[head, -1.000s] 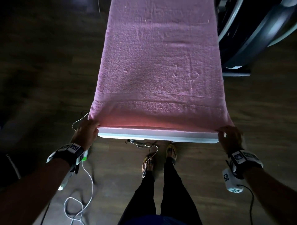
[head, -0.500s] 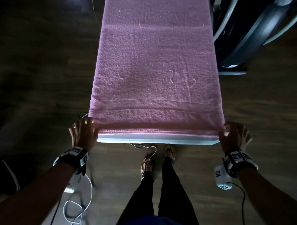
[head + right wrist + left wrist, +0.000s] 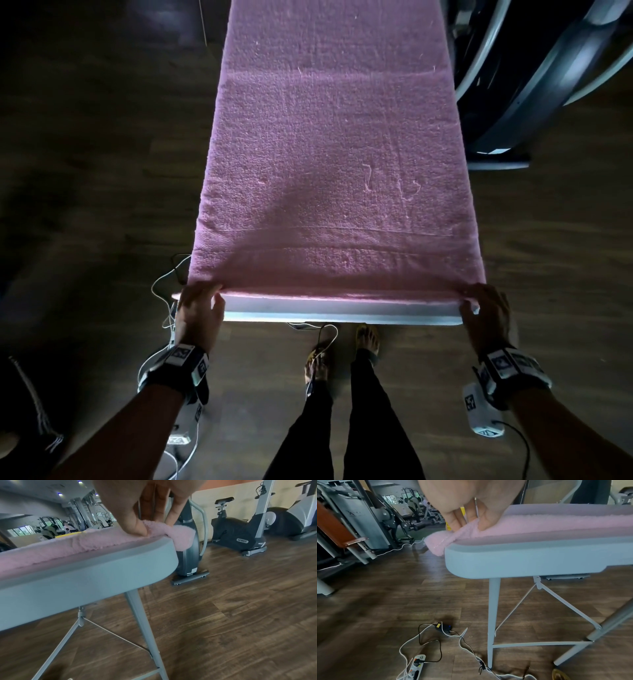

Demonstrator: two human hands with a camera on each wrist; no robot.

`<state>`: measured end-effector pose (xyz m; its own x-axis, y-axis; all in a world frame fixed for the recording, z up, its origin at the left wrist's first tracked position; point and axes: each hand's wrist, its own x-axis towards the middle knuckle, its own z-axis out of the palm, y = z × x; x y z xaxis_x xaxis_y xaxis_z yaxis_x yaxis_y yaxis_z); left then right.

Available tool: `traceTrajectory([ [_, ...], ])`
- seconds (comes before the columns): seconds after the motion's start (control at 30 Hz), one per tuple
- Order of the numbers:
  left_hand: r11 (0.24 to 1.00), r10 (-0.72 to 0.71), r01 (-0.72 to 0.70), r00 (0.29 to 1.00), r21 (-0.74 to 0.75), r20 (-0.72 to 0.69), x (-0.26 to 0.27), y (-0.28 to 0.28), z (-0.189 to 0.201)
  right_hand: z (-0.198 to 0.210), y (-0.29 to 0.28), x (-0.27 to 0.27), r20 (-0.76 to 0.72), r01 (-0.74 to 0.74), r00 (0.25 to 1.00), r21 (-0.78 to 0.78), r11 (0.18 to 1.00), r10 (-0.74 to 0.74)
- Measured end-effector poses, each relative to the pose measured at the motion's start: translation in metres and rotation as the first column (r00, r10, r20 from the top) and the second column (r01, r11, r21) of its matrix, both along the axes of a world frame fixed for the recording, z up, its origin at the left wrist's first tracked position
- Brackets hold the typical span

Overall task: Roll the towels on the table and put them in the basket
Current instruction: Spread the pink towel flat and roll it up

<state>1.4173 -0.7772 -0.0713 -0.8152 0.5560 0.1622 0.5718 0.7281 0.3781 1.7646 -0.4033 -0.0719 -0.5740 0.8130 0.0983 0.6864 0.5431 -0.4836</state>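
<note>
Pink terry towel (image 3: 335,178) spread flat along a pale blue padded folding table (image 3: 342,313), near hem just short of the table's near edge, both corners spilling slightly over the sides. Near left corner pinched between thumb and fingers of the left hand (image 3: 198,308); near right corner pinched likewise by the right hand (image 3: 486,308). White power strip (image 3: 416,668) with tangled cables on dark wood-plank floor (image 3: 240,601); black exercise bike (image 3: 240,534) beyond.

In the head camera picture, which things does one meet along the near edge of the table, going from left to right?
white cable on the floor → left hand pinching the towel corner → pink towel near edge over the table rim → right hand pinching the other corner.
</note>
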Motion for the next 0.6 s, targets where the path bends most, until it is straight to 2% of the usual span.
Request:
traceTrajectory([
  [0.07, 1.000, -0.001, 0.001, 1.000, 0.010, 0.026, -0.002, -0.001, 0.002, 0.004, 0.000, -0.004, -0.007, 0.033, 0.999, -0.006, 0.999, -0.033],
  [0.2, 0.998, -0.042, 0.042, 0.999, -0.056, 0.002, -0.013, -0.006, 0.013, 0.012, -0.002, -0.005, 0.098, 0.028, 0.994, 0.133, 0.991, -0.041],
  [0.27, 0.988, -0.069, 0.068, 0.998, -0.137, -0.004, -0.020, -0.004, 0.019, 0.014, -0.001, -0.006, 0.161, 0.005, 0.987, 0.147, 0.989, -0.029],
  [0.37, 0.937, -0.079, 0.074, 0.997, -0.343, -0.002, -0.032, 0.003, 0.017, 0.010, 0.004, -0.016, 0.320, 0.003, 0.947, 0.099, 0.995, -0.034],
  [0.43, 0.920, -0.083, 0.066, 0.996, -0.386, -0.026, -0.034, 0.006, 0.014, 0.008, 0.006, -0.018, 0.359, 0.041, 0.931, 0.071, 0.997, -0.064],
  [0.53, 0.952, 0.015, -0.041, 0.996, -0.304, -0.087, -0.031, 0.008, 0.017, 0.012, 0.009, -0.016, 0.315, 0.101, 0.941, 0.095, 0.990, -0.127],
  [0.57, 0.972, 0.021, -0.045, 0.994, -0.230, -0.109, -0.027, 0.010, 0.018, 0.011, 0.010, -0.015, 0.255, 0.093, 0.959, 0.115, 0.989, -0.120],
  [0.6, 0.988, -0.028, 0.011, 0.994, -0.153, -0.109, -0.021, 0.011, 0.016, 0.008, 0.009, -0.014, 0.182, 0.057, 0.980, 0.121, 0.991, -0.079],
])
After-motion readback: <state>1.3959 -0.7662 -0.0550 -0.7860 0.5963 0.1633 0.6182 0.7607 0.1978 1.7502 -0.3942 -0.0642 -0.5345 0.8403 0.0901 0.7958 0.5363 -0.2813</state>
